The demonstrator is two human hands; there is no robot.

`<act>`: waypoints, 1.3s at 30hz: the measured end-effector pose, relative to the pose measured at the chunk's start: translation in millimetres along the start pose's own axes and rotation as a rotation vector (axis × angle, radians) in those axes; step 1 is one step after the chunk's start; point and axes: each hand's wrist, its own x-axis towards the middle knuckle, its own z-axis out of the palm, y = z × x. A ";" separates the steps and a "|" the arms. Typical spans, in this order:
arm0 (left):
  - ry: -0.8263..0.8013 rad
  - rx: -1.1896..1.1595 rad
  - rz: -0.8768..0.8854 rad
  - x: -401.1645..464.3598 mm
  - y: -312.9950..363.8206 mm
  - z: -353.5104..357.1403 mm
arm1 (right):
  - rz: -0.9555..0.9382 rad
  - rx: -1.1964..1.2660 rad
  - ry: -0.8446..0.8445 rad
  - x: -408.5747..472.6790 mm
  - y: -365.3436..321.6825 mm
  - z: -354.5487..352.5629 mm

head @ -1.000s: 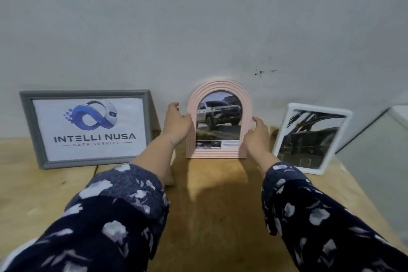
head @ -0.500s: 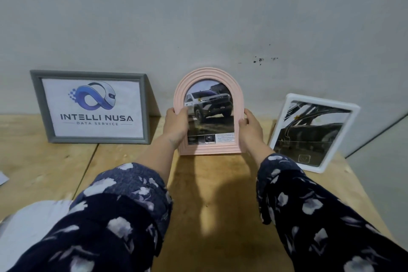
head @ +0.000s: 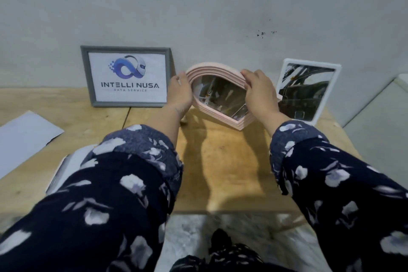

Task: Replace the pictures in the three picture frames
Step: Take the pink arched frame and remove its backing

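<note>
Office: framed company logo (head: 129, 77)

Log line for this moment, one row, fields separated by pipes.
step: handling pink arched frame | left hand: grips left edge | right hand: grips top right | frame: tilted, over wooden table

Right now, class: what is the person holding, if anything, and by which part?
The pink arched frame, tilted over the table. The left hand grips its left edge near the arch; the right hand grips the top right of the arch.

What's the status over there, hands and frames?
Left hand, right hand gripping pink arched frame, tilted over. Grey frame, white frame untouched. Nothing blocking.
</note>
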 end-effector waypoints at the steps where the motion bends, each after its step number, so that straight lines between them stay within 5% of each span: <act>1: -0.039 0.031 0.003 -11.6 -3.8 -2.8 | -0.036 -0.037 0.005 -13.6 -3.8 -1.5; 10: -0.122 0.124 -0.220 -102.0 -67.3 -18.9 | -0.215 -0.274 -0.006 -135.4 -17.7 6.2; 16: -0.121 0.421 -0.256 -115.3 -100.9 -21.3 | -0.286 -0.368 -0.055 -185.8 -8.8 28.1; 28: -0.313 0.725 -0.263 -131.1 -148.9 -21.4 | -0.243 -0.394 -0.434 -235.6 16.5 61.6; 31: -0.278 0.743 -0.221 -134.1 -151.3 -20.0 | -0.158 -0.232 -0.464 -229.9 15.6 50.2; 34: -0.231 0.742 -0.167 -132.4 -149.8 -16.1 | 0.120 -0.251 -0.430 -214.0 24.8 40.0; 36: -0.240 0.758 -0.151 -129.5 -147.7 -13.6 | 0.360 -0.233 -0.565 -198.1 34.5 34.8; 39: -0.258 0.786 -0.173 -124.9 -144.3 -10.8 | 0.481 -0.090 -0.759 -181.9 44.1 34.1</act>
